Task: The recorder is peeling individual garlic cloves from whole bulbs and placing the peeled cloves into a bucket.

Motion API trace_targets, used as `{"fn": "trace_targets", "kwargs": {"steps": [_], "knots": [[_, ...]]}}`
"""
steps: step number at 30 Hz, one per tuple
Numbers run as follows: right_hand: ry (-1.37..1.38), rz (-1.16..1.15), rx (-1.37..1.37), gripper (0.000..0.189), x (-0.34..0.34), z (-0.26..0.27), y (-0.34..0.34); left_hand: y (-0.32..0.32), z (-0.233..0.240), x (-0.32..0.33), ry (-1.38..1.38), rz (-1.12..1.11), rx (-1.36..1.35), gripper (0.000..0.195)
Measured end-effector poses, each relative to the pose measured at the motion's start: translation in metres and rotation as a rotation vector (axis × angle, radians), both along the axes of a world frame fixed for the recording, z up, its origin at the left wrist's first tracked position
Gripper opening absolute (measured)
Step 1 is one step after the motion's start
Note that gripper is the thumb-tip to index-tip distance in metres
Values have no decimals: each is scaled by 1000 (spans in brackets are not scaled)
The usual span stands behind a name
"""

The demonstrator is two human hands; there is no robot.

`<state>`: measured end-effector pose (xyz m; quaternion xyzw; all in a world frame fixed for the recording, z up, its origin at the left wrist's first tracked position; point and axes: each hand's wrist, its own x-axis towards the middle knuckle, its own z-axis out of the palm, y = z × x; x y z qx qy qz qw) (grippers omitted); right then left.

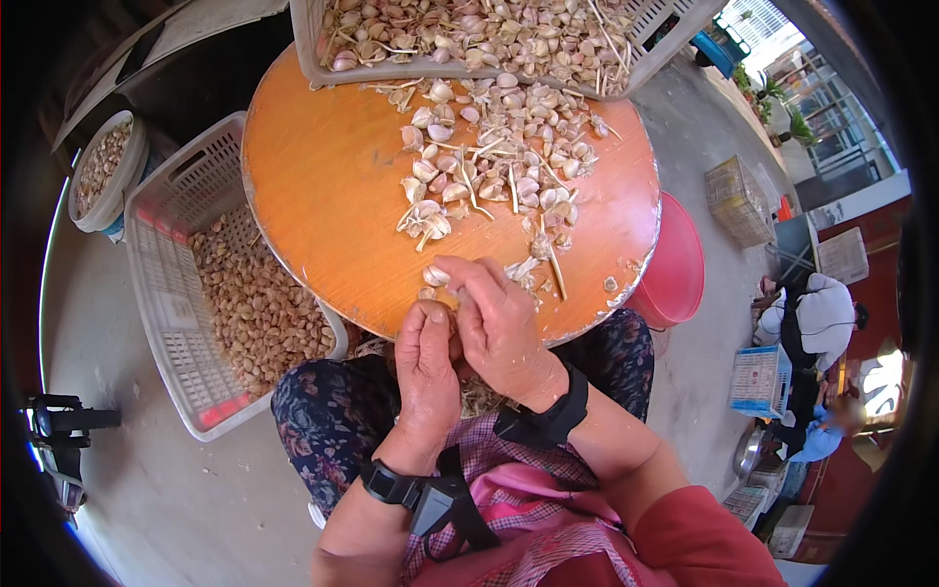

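Note:
My left hand [427, 367] is raised just off the near edge of the round orange table [323, 191], thumb against curled fingers. Close against it is my right hand [502, 330], its fingers bent over the table edge. Whatever lies between the fingertips is mostly hidden by the fingers. A pale garlic clove [435, 276] shows right beside my right index fingertip, and a smaller garlic piece [427, 293] is just below it. Beyond my hands, a heap of loose garlic cloves and dry stalks [506, 158] is spread over the table. Papery garlic skins [522, 271] lie to the right.
A plastic crate [469, 72] heaped with garlic sits at the table's far side. To the left stand a white crate [165, 308] of cloves and a bucket [84, 220] of garlic. A pink bucket [678, 257] is at the right. Two people sit farther right near a blue crate [759, 381].

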<state>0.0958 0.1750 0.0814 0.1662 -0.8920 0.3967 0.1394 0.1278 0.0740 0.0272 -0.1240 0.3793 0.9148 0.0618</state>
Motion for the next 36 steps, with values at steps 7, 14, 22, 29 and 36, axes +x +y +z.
{"fn": "trace_targets", "kwargs": {"steps": [7,14,22,29,36], "knots": [[-48,-95,222,21,-20,-13,4,-25,19,-14,-190,78,36,11],[-135,44,-16,25,-6,-6,-2,-22,17,-14,-191,-43,-95,19],[-113,-99,-68,19,-70,-28,19,-26,19,-21,-186,-38,281,13],[-200,-16,-185,14,-45,-11,20,-16,23,-27,-139,23,-76,17],[-538,-5,-624,19,-6,-5,8,-7,12,-17,11,13,-106,15]]}}
